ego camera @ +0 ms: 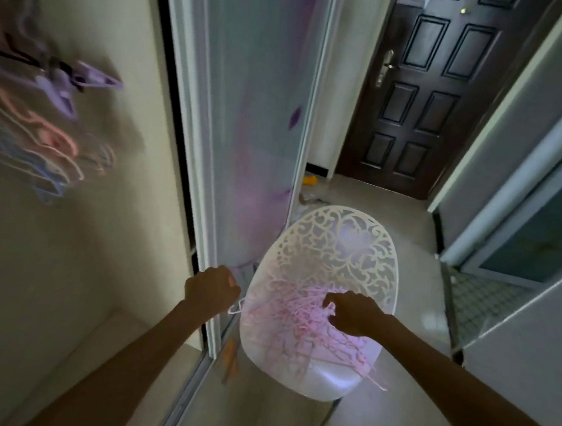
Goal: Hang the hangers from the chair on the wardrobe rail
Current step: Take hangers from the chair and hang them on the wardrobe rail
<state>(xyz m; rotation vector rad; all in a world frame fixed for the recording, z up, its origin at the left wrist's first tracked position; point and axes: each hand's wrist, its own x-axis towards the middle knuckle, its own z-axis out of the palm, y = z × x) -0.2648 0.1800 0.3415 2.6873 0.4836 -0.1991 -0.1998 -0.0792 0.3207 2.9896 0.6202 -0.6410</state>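
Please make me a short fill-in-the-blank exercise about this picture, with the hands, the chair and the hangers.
1. The pile of pink hangers lies on the seat of the white ____.
2. The right hand reaches over the pile with its fingers ____.
3. The hangers already hung are seen on the ____ side of the picture.
4. The door behind the chair is ____ in colour.

Missing words: chair; curled; left; dark

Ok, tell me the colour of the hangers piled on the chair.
Pink, the hangers on the white chair; the head view shows it.
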